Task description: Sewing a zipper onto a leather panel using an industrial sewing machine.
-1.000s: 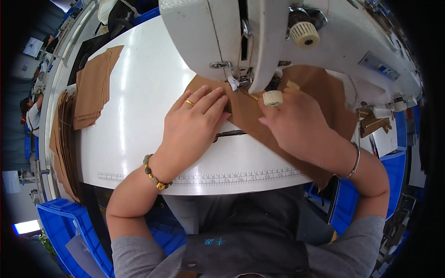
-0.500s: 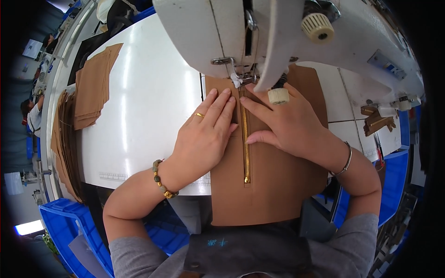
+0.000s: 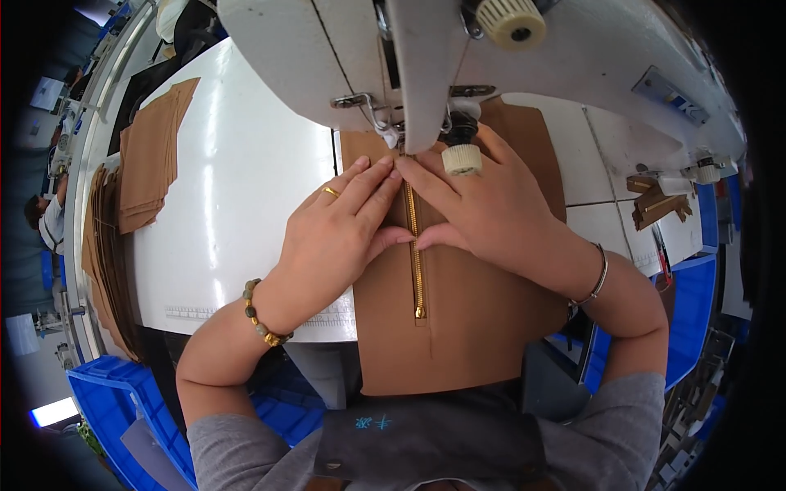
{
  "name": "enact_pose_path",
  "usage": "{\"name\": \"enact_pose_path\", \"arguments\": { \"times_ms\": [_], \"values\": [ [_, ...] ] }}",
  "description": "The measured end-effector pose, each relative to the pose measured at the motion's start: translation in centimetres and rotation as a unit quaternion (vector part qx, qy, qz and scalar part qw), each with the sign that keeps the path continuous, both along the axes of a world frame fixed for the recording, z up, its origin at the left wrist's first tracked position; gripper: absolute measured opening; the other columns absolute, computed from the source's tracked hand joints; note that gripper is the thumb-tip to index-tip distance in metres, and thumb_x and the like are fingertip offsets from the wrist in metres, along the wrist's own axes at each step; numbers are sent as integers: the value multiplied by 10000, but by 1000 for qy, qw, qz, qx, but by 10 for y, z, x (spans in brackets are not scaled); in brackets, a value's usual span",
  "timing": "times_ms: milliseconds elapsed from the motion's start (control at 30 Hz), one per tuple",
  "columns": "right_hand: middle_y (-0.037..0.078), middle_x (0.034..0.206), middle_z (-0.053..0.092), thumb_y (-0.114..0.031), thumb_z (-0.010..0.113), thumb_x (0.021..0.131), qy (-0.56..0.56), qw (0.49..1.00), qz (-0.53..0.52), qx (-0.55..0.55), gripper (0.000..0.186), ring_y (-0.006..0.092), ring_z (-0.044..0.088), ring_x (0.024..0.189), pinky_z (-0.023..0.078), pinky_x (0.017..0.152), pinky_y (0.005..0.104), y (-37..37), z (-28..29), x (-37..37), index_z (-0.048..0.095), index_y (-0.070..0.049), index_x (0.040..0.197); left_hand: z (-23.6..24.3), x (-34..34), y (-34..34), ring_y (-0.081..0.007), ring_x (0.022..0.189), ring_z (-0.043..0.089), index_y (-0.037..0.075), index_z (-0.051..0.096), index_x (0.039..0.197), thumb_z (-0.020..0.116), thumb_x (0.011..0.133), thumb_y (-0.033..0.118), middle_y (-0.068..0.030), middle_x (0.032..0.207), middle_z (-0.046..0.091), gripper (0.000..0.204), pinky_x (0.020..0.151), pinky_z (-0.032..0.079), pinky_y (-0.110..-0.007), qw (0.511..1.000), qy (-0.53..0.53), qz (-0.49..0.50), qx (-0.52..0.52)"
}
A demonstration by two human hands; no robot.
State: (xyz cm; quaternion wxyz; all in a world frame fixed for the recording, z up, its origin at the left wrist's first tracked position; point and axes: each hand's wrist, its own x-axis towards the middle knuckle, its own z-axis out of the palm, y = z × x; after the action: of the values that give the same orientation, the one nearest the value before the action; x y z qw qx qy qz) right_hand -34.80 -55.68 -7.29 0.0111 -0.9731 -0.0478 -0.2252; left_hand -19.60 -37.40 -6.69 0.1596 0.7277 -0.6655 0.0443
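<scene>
Brown fabric panel (image 3: 458,327) with gold zipper (image 3: 416,262) lies on white bench (image 3: 237,213) under sewing machine needle (image 3: 401,143) | left hand (image 3: 340,237), right hand (image 3: 491,217): fingers flat, pressing, grasping nothing | risk: fingertips near needle; uneven pressure skews seam

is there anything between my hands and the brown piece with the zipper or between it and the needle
Nothing visible. The left hand and right hand lie flat on the brown panel, one on each side of the gold zipper, whose top end already reaches the sewing machine's presser foot.
</scene>
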Motion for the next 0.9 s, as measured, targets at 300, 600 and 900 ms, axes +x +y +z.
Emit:
{"name": "enact_pose_path", "arguments": {
  "times_ms": [300, 600, 900],
  "values": [
    [70, 986, 639, -590, 836, 643, 59, 997, -55, -16, 722, 254, 619, 979, 482, 950, 403, -1, 10, -3, 714, -86, 1144, -4, 2, 2, -339, 1303, 626, 24, 645, 1370, 799, 795, 436, -123, 1401, 655, 724, 1042, 546, -419, 998, 50, 16, -15],
    [130, 1177, 697, -632, 809, 676, 76, 996, -27, 28, 870, 346, 623, 1238, 469, 1082, 483, 4, 7, -7, 684, -34, 1296, -6, 0, 3, -332, 1340, 607, 12, 634, 1376, 825, 774, 429, -135, 1432, 632, 756, 1055, 540, -404, 1000, 19, -8, -21],
    [118, 1160, 706, -633, 806, 676, 68, 997, -25, 28, 897, 310, 620, 1230, 435, 1128, 490, 3, 7, -5, 681, -42, 1338, -4, 1, 1, -319, 1348, 601, 21, 646, 1369, 808, 777, 468, -116, 1433, 638, 759, 1060, 528, -391, 1000, -4, -7, -12]
  ]
}}
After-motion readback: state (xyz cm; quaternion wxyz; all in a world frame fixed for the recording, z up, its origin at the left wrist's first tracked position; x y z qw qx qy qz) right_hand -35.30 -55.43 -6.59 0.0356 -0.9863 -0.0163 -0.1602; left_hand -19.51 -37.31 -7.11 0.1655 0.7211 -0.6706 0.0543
